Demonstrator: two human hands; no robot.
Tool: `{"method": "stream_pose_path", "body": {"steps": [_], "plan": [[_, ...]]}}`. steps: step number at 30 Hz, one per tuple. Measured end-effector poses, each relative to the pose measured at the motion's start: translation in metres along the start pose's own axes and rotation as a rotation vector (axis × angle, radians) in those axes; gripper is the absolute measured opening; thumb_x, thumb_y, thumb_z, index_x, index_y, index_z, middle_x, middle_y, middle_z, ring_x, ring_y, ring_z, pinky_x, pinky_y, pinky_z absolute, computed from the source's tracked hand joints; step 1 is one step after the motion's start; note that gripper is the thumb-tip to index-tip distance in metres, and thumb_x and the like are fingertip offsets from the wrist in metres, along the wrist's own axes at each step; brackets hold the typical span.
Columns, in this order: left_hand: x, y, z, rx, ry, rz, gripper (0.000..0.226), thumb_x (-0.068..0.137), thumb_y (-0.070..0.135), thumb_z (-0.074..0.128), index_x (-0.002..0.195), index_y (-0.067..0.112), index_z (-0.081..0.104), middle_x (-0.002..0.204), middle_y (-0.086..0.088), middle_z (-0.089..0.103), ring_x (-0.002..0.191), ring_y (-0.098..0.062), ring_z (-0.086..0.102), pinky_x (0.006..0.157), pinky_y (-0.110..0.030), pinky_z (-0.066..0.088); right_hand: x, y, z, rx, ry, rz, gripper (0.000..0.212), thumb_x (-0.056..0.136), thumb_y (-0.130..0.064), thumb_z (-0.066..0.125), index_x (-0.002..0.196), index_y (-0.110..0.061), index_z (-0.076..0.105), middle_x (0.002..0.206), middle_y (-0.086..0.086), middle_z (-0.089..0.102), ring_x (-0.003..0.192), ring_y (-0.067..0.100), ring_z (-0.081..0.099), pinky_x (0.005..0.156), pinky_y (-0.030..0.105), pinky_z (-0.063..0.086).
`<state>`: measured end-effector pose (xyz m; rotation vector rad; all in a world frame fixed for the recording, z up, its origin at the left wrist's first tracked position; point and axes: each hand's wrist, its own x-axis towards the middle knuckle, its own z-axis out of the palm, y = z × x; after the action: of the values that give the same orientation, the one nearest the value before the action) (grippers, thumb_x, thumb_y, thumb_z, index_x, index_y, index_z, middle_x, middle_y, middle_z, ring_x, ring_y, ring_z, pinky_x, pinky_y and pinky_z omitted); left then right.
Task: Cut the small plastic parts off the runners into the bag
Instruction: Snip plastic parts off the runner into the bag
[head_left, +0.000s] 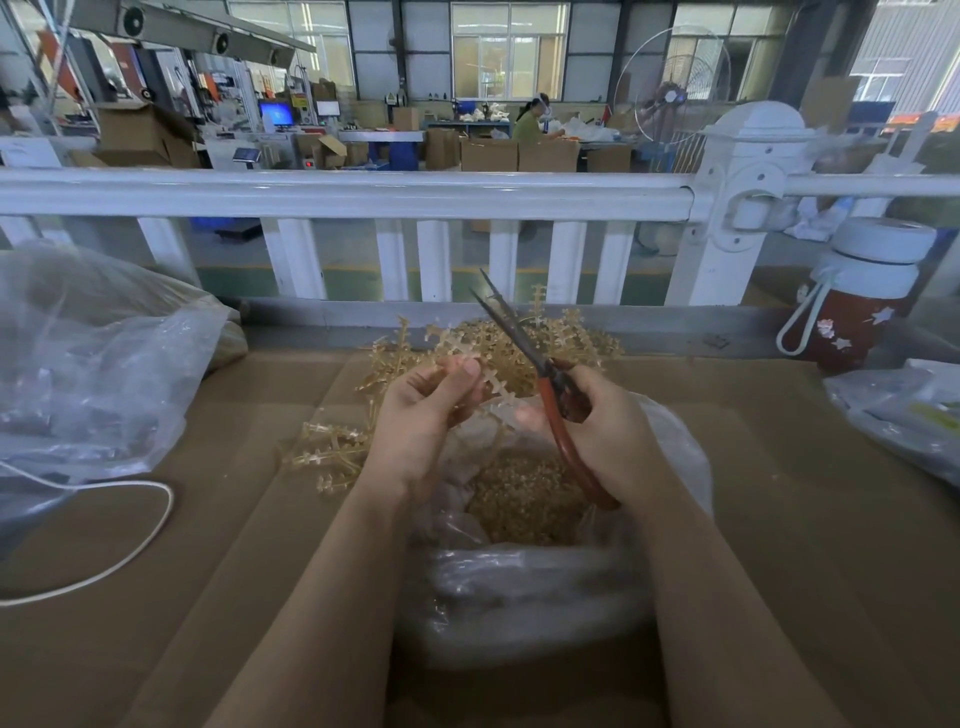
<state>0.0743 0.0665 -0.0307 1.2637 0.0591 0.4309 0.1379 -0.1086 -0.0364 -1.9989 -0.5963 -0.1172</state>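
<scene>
My left hand (426, 410) pinches a translucent amber runner (496, 387) of small cross-shaped parts above the open clear plastic bag (524, 587). In my right hand (602, 431) I grip red-handled scissors (535, 358); their dark blades are parted and point up and away, just right of the held runner. Loose amber cut parts (524, 501) lie heaped inside the bag between my wrists. A pile of uncut runners (566, 335) sits behind my hands, and more runners (332, 449) lie on the table to the left.
A brown cardboard-covered table (805, 519) carries everything. At the left lie a big clear bag (88, 374) and a white cord (140, 545). A red and white bottle (857, 301) stands at right, near another plastic bag (904, 410). A white railing (363, 192) runs along the far edge.
</scene>
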Motion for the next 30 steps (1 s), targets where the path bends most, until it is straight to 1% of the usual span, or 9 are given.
{"method": "stream_pose_path", "body": {"steps": [2,5,8,10,17,21,24,26,30], "plan": [[-0.0011,0.0009,0.0006,0.053,0.002,0.059,0.023,0.084,0.032,0.073,0.071,0.015,0.065,0.069,-0.005,0.055,0.067,-0.021,0.047,0.074,-0.031,0.047,-0.0012,0.0019,0.0010,-0.064,-0.022,-0.030,0.063,0.057,-0.096,0.059,0.093,-0.043,0.059,0.092,-0.028,0.067,0.084,-0.008,0.063,0.068,0.022,0.049],[0.0000,0.0015,0.0020,0.123,0.032,0.148,0.025,0.089,0.027,0.070,0.067,0.020,0.061,0.064,0.004,0.053,0.060,-0.010,0.046,0.065,-0.020,0.044,-0.0011,0.0044,0.0023,-0.163,-0.038,-0.044,0.062,0.057,-0.097,0.057,0.094,-0.047,0.058,0.088,-0.027,0.066,0.080,-0.007,0.061,0.065,0.022,0.046],[0.0032,-0.0002,0.0015,0.158,0.067,0.190,0.031,0.092,0.021,0.069,0.062,0.025,0.060,0.057,0.014,0.050,0.055,-0.003,0.042,0.058,-0.014,0.040,-0.0006,0.0055,0.0031,-0.215,-0.052,-0.058,0.058,0.059,-0.094,0.058,0.094,-0.048,0.057,0.084,-0.027,0.064,0.077,-0.006,0.059,0.063,0.023,0.043],[0.0049,-0.0017,-0.0002,0.166,0.064,0.204,0.034,0.092,0.022,0.069,0.060,0.029,0.060,0.056,0.015,0.049,0.054,-0.001,0.041,0.056,-0.011,0.039,-0.0006,0.0057,0.0032,-0.222,-0.053,-0.065,0.057,0.060,-0.093,0.059,0.095,-0.048,0.057,0.084,-0.026,0.064,0.078,-0.006,0.059,0.063,0.023,0.043],[0.0056,-0.0013,-0.0032,0.200,0.041,0.216,0.028,0.082,0.038,0.070,0.057,0.032,0.059,0.056,0.016,0.046,0.055,-0.003,0.037,0.056,-0.012,0.038,-0.0013,0.0034,0.0027,-0.259,-0.037,-0.076,0.068,0.056,-0.094,0.057,0.101,-0.043,0.063,0.085,-0.024,0.065,0.079,-0.006,0.059,0.064,0.021,0.045],[0.0056,-0.0006,-0.0032,0.188,0.075,0.206,0.031,0.081,0.040,0.072,0.057,0.028,0.055,0.058,0.011,0.042,0.056,-0.006,0.034,0.053,-0.014,0.035,-0.0014,0.0013,0.0020,-0.289,-0.016,-0.064,0.053,0.054,-0.093,0.057,0.083,-0.049,0.056,0.078,-0.024,0.064,0.073,-0.008,0.058,0.059,0.019,0.041],[0.0044,0.0000,-0.0026,0.179,0.082,0.191,0.032,0.082,0.039,0.072,0.058,0.028,0.054,0.058,0.006,0.038,0.056,-0.008,0.030,0.051,-0.016,0.032,-0.0013,0.0003,0.0022,-0.311,-0.015,-0.059,0.056,0.053,-0.093,0.054,0.084,-0.046,0.057,0.078,-0.022,0.065,0.073,-0.005,0.058,0.060,0.021,0.044],[0.0042,0.0003,-0.0025,0.179,0.088,0.185,0.031,0.081,0.037,0.072,0.059,0.027,0.052,0.059,0.003,0.038,0.056,-0.010,0.030,0.052,-0.017,0.033,-0.0018,0.0007,0.0018,-0.311,-0.015,-0.052,0.063,0.052,-0.093,0.055,0.084,-0.039,0.061,0.076,-0.019,0.065,0.072,-0.003,0.059,0.061,0.023,0.047],[0.0040,0.0014,-0.0021,0.169,0.065,0.178,0.029,0.082,0.033,0.069,0.056,0.027,0.056,0.056,0.009,0.043,0.054,-0.006,0.035,0.054,-0.014,0.037,-0.0032,0.0003,0.0009,-0.288,-0.024,-0.049,0.065,0.052,-0.093,0.055,0.081,-0.035,0.063,0.072,-0.016,0.064,0.068,0.000,0.060,0.058,0.022,0.046]]}}
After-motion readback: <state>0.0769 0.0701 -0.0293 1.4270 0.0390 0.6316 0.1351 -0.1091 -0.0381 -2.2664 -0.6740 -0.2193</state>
